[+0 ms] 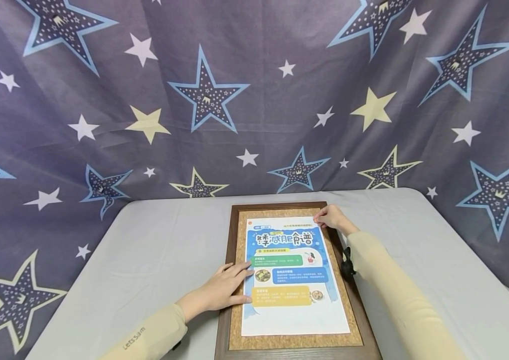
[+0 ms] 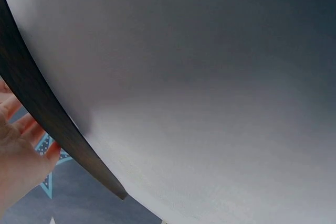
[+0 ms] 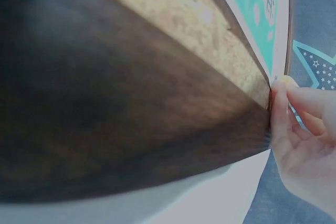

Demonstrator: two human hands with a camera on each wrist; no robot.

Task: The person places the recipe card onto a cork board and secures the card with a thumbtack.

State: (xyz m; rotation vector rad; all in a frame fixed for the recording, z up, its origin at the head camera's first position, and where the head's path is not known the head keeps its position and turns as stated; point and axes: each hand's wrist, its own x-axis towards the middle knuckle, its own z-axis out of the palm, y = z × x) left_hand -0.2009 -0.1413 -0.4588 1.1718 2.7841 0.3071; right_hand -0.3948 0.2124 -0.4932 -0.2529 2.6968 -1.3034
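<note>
A printed poster (image 1: 297, 320) with blue, green and yellow panels lies on a cork board (image 1: 299, 342) in a dark wooden frame (image 1: 234, 220). A red push pin (image 1: 249, 223) marks the poster's upper left corner. At its upper right corner, my right hand (image 1: 333, 219) pinches a small orange-red push pin (image 1: 316, 219) between thumb and fingertips, mostly covered by them. My left hand (image 1: 218, 290) rests with spread, straight fingers on the poster's left edge, reaching across the frame. In the left wrist view the frame's side (image 2: 47, 103) hides part of that hand.
The board lies on a table with a pale grey cloth (image 1: 159, 240). Behind and at both sides hangs a dark curtain (image 1: 254, 100) with a star pattern. A black wrist device (image 1: 348, 265) sits at my right sleeve, over the frame's right side.
</note>
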